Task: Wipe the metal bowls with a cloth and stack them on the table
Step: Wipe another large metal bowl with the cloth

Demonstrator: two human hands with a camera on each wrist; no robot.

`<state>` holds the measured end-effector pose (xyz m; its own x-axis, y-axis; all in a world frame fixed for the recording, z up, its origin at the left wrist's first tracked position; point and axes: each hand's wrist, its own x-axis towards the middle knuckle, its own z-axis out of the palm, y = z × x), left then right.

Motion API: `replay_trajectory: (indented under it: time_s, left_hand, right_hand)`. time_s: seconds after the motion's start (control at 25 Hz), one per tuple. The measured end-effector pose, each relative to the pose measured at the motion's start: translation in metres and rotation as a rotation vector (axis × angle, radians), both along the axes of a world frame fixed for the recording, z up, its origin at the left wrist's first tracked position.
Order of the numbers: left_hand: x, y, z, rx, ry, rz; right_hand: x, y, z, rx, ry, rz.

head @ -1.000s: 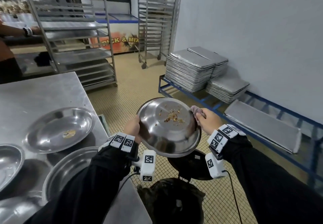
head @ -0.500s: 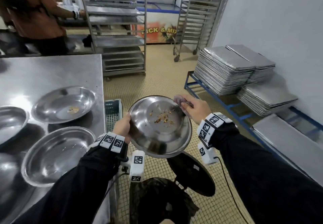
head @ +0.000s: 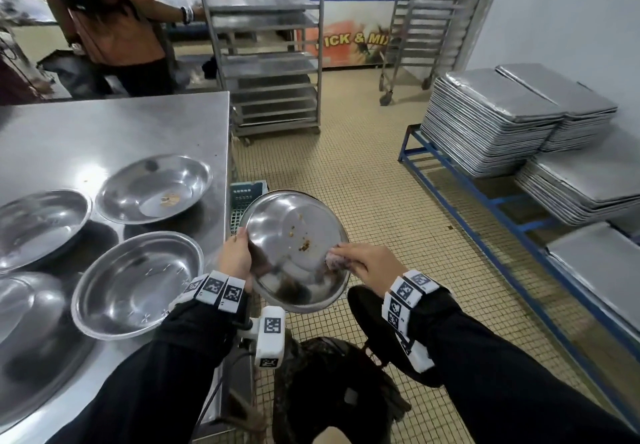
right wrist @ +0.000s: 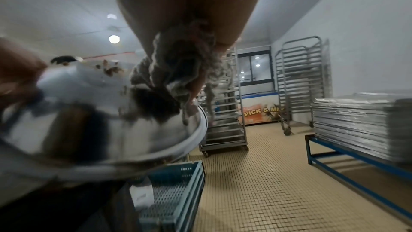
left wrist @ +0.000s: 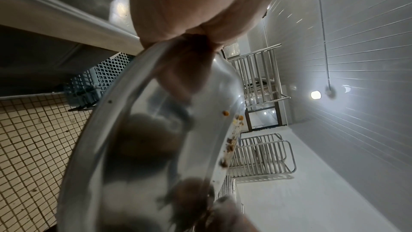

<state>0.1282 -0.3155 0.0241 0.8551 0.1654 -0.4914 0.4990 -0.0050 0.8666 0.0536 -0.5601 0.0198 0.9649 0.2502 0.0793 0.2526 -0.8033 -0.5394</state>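
A round metal bowl (head: 294, 249) with brown food crumbs inside is held tilted over a black bin bag (head: 332, 391). My left hand (head: 239, 256) grips its left rim; in the left wrist view the left hand (left wrist: 196, 29) pinches the rim of the bowl (left wrist: 156, 147). My right hand (head: 360, 261) holds a bunched grey cloth (head: 334, 259) and presses it on the bowl's inner right side. The right wrist view shows the cloth (right wrist: 176, 73) against the blurred bowl (right wrist: 107, 126). Several more metal bowls (head: 138, 281) lie on the steel table (head: 114, 132) at left.
A blue crate (head: 246, 197) sits on the floor by the table's edge. Stacked baking trays (head: 491, 125) rest on a blue low rack (head: 485, 201) at right. Wheeled tray racks (head: 270, 45) stand behind. Another person (head: 104, 21) stands at the back left.
My right hand with the cloth has swept from the bowl's upper right rim down to its lower right side. Most crumbs are gone from the middle. My head turned left.
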Motion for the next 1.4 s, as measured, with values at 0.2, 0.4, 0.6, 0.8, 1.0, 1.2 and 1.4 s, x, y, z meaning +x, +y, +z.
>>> replay_trajectory:
  time_s: [0.2, 0.4, 0.6, 0.8, 1.0, 1.2, 1.4]
  left_hand:
    - [0.009, 0.007, -0.006, 0.08, -0.02, 0.007]
    - [0.009, 0.005, 0.002, -0.018, -0.049, -0.009]
    - [0.009, 0.008, 0.009, -0.008, -0.084, -0.022]
    - [0.011, 0.021, -0.007, -0.104, -0.084, 0.033]
    - [-0.005, 0.006, 0.028, -0.274, -0.088, -0.012]
    - [-0.017, -0.022, 0.066, -0.278, -0.179, -0.124]
    - [-0.015, -0.032, 0.1, -0.175, -0.335, -0.221]
  right_hand:
    - [0.02, 0.011, 0.03, 0.348, -0.053, -0.282]
    - [0.065, 0.052, 0.062, 0.286, -0.073, -0.137]
    - [0.038, 0.075, 0.018, 0.068, -0.035, 0.136]
    - [-0.001, 0.038, -0.018, 0.132, 0.126, 0.044]
    - [-0.014, 0.036, -0.005, 0.539, -0.02, -0.558]
    - [-0.007, 0.091, 0.011, 0.469, -0.223, -0.411]
    - [0.054, 0.07, 0.045, 0.426, -0.32, -0.52]
